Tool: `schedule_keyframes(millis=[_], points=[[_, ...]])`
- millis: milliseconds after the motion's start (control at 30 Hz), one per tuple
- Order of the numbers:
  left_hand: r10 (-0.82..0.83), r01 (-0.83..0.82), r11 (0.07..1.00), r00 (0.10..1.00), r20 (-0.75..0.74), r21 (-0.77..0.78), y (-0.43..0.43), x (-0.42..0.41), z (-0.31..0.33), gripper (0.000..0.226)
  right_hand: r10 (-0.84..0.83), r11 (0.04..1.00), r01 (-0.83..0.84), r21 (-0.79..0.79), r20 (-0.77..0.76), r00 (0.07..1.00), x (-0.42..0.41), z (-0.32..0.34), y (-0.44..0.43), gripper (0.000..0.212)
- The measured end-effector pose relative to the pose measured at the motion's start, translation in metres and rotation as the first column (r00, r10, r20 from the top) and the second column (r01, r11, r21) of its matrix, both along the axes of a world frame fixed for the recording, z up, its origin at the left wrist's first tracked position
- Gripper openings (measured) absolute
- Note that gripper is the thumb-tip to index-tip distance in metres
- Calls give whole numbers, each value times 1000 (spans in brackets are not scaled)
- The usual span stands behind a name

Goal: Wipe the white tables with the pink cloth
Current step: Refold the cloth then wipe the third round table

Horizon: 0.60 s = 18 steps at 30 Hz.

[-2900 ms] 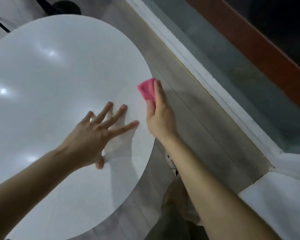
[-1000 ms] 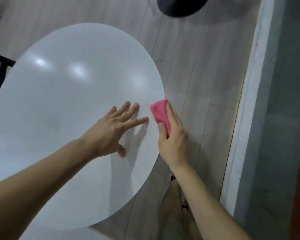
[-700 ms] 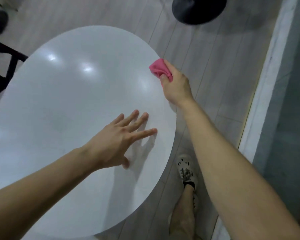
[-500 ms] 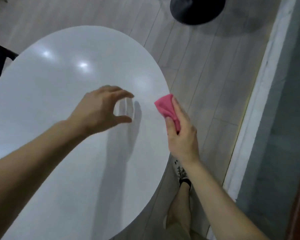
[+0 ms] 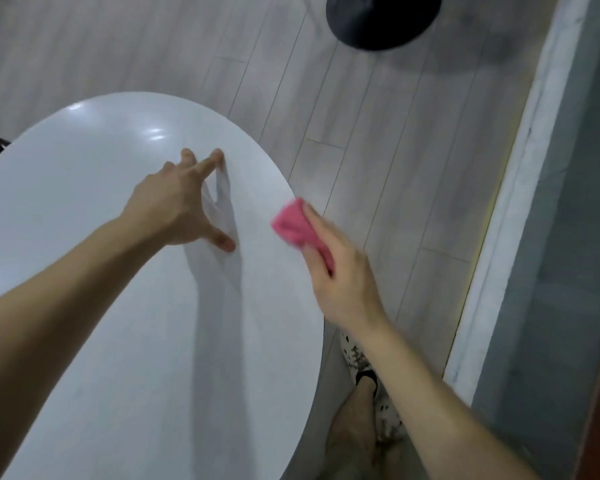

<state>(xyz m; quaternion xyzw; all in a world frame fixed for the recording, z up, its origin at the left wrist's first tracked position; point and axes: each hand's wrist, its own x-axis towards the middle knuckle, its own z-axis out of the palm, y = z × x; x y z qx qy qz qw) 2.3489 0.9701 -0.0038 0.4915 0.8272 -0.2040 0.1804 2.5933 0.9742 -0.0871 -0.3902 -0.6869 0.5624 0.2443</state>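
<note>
A round white table (image 5: 118,341) fills the left and middle of the head view. My left hand (image 5: 174,206) rests on its top with fingers spread, fingertips and thumb touching the surface, holding nothing. My right hand (image 5: 340,275) grips a bunched pink cloth (image 5: 293,225) and presses it against the table's right rim. The cloth sticks out ahead of my fingers; part of it is hidden in my palm. The right hand is slightly blurred.
Pale wood-plank floor (image 5: 378,150) lies to the right of the table. A black round base (image 5: 381,15) stands at the top. A white ledge (image 5: 499,220) and grey wall run down the right. My foot in a patterned shoe (image 5: 357,362) is below the table rim.
My left hand has gone from curled above the table to spread on the top, further away. My right hand with the cloth stays at the right rim, sliding along it.
</note>
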Motion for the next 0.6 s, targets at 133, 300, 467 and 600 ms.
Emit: schedule_keyframes(millis=[133,300,467,600], points=[[16,-15,1000,1000,26,-20,3,0,-4,166,28,999,-27,-38,32,999,17,-5,-7,55],[34,-34,999,999,40,-9,1,-1,-4,166,230,973,-231,21,26,973,-128,-4,126,52],[70,-71,997,996,49,11,-1,0,0,166,152,988,-152,-14,-23,988,-76,-2,79,52],[153,-153,988,985,80,-3,2,4,1,166,157,986,-157,-54,-9,988,-10,4,39,56]])
